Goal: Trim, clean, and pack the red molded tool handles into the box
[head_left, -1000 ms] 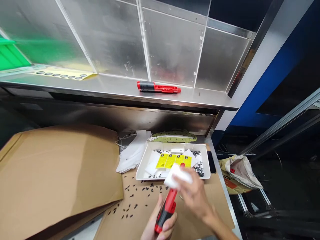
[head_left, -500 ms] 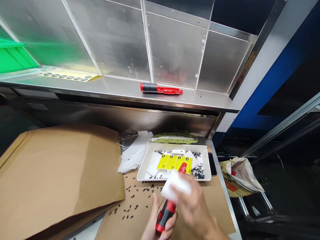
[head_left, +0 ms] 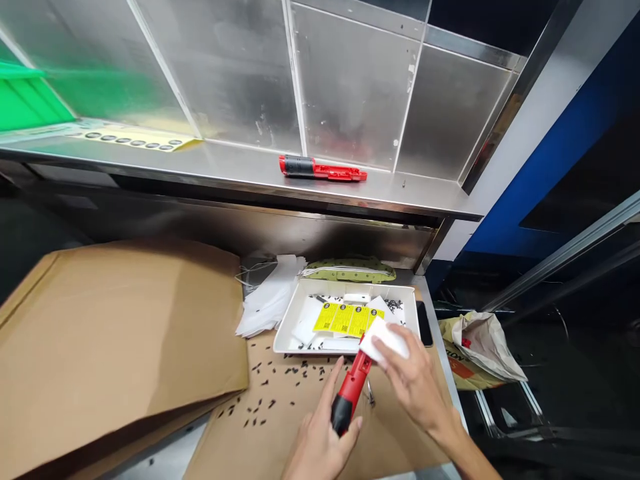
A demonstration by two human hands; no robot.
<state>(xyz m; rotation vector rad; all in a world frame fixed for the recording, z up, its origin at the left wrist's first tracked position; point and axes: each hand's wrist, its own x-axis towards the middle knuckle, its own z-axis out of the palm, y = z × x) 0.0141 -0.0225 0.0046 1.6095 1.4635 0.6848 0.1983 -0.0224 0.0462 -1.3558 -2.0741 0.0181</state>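
My left hand (head_left: pixel 320 437) grips a red and black tool (head_left: pixel 351 393) by its black end, low in the middle of the view. The tool slants up to the right toward the tray. My right hand (head_left: pixel 417 387) pinches a small white pad (head_left: pixel 384 340) against the tool's red tip. Both hands hover over brown cardboard (head_left: pixel 280 427) strewn with several small black screws (head_left: pixel 295 372). Just beyond them stands a white tray (head_left: pixel 287 337) holding yellow labels (head_left: pixel 346 319), white slips and more black screws.
A second red and black tool (head_left: pixel 323 170) lies on the steel shelf (head_left: pixel 240 177) above. A large folded cardboard sheet (head_left: pixel 115 340) covers the left. White bags (head_left: pixel 267 300) lie left of the tray, a green strip (head_left: pixel 350 270) behind it, a phone (head_left: pixel 424 323) and crumpled bag (head_left: pixel 475 350) right.
My right hand with the white pad slid from the tool's middle up to its tip. My left hand tilted the tool lower and shifted slightly right.
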